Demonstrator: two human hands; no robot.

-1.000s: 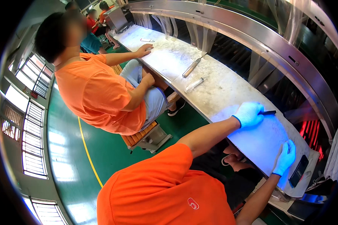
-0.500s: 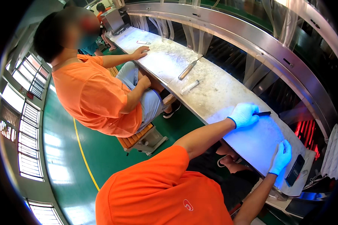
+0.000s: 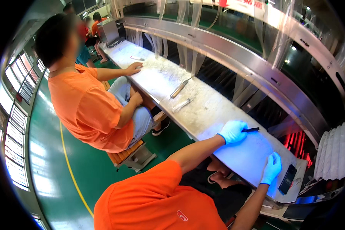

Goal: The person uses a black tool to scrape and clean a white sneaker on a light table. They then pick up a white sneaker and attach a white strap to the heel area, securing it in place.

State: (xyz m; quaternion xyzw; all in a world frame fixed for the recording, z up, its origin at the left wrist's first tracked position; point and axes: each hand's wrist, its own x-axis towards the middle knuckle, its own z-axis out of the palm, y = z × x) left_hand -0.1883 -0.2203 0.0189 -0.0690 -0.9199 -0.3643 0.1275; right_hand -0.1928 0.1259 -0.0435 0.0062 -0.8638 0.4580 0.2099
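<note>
My left hand (image 3: 234, 132), in a white knit glove lit blue, is closed around a slim black pen-like tool (image 3: 251, 130). The tool's end points right, above the pale worktop (image 3: 214, 111). Over the near right part of the bench is my right hand (image 3: 271, 168), gloved too. Its fingers are curled together; whatever they may hold is too small to make out. A dark phone (image 3: 287, 179) lies just right of that hand. Blue light covers the surface between my hands.
Farther left on the bench lie a clear syringe-like tube (image 3: 183, 105) and a wooden-handled tool (image 3: 180, 88). A co-worker in orange (image 3: 88, 103) sits on my left, one hand on the bench. A metal rail (image 3: 218, 51) with clear strips runs along the back.
My view has shifted, so the bench and co-worker appear farther left. Both my hands keep nearly the same pose and place over the bench, the black tool still in the left.
</note>
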